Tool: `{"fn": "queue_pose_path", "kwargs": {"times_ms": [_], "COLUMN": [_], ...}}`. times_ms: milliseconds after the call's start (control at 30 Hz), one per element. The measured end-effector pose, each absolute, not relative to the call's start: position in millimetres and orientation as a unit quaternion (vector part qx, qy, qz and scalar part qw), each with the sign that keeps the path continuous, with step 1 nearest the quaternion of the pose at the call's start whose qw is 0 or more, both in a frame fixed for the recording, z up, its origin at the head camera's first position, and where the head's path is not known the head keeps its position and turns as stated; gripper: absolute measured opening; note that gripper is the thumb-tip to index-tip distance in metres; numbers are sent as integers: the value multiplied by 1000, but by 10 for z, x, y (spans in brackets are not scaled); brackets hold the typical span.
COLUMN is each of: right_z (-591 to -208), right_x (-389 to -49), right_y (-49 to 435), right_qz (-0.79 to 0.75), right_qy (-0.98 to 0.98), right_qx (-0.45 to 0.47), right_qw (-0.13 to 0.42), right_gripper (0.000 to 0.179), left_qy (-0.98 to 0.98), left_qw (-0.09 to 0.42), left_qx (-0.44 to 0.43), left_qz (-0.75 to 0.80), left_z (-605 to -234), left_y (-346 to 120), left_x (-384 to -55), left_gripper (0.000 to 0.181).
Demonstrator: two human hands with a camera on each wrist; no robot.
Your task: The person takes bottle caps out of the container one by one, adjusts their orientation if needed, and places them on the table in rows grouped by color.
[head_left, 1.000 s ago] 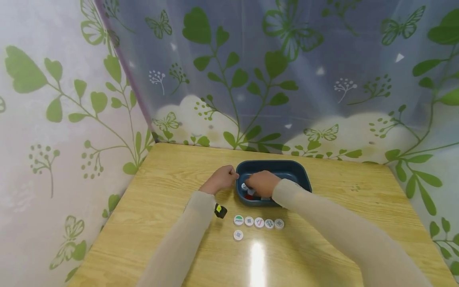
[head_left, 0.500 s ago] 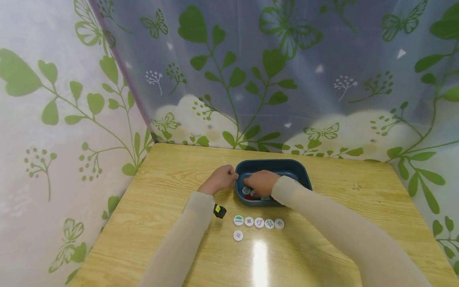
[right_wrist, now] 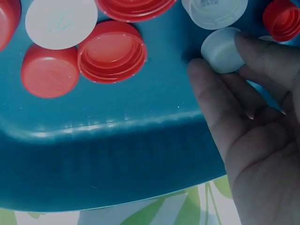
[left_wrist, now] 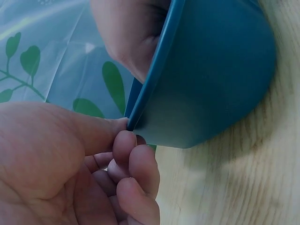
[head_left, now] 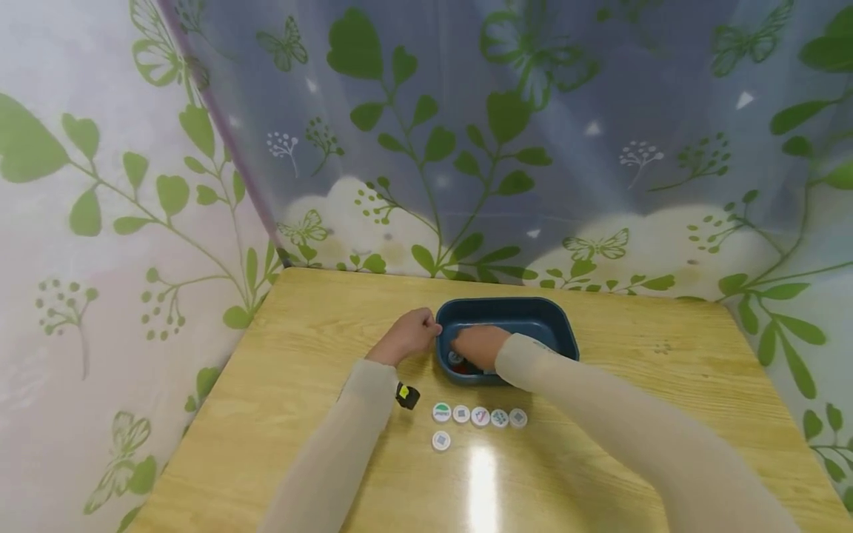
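In the head view my left hand (head_left: 412, 333) is at the left end of a dark blue plastic basin (head_left: 565, 326). Up close in the left wrist view, its thumb and index finger pinch the basin rim (left_wrist: 152, 75). My right hand (head_left: 481, 346) reaches down inside the basin's left part. The right wrist view has a small white bottle cap (right_wrist: 221, 50) pinched between thumb and fingertips. Around it in the basin are another white cap (right_wrist: 216, 13), an upturned red cap (right_wrist: 112, 52), a white disc-like cap (right_wrist: 61, 22) and several more red ones.
On the wooden table (head_left: 320, 311) in front of the basin lies a row of several white caps with printed tops, such as a green-marked cap (head_left: 442, 412). One more white cap (head_left: 441, 440) sits below the row's left end. A patterned curtain (head_left: 426, 185) hangs behind the table.
Inside the basin my right hand has shifted slightly left and lower, over the caps. My left hand stays at the rim, and the caps on the table keep their places.
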State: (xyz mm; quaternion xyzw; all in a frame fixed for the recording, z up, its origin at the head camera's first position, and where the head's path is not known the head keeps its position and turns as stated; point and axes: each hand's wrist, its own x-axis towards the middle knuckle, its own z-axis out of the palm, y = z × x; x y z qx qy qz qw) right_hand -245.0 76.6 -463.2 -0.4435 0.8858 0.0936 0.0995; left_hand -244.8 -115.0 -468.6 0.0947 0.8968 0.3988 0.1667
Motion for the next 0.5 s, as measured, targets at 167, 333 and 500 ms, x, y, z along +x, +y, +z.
{"fn": "queue_pose_path", "kwargs": {"times_ms": [167, 333, 500], "right_z": [-4660, -4700, -4594], "right_x": [-2451, -2515, -2551], "right_y": [714, 768, 982], "right_qz": [115, 94, 34], "right_qy": [886, 890, 890], "right_qx": [-440, -432, -434], "right_qw": [93, 110, 133], "right_gripper": [10, 12, 9], "left_qy": [896, 890, 888], "left_qw": [163, 167, 168], "left_qx": [97, 101, 102], "left_qz": [402, 413, 416], "left_z": [-4682, -4676, -4689], "left_y": [-1204, -1204, -1175], "left_x": [-2449, -2447, -2425], "left_gripper": [26, 25, 25]}}
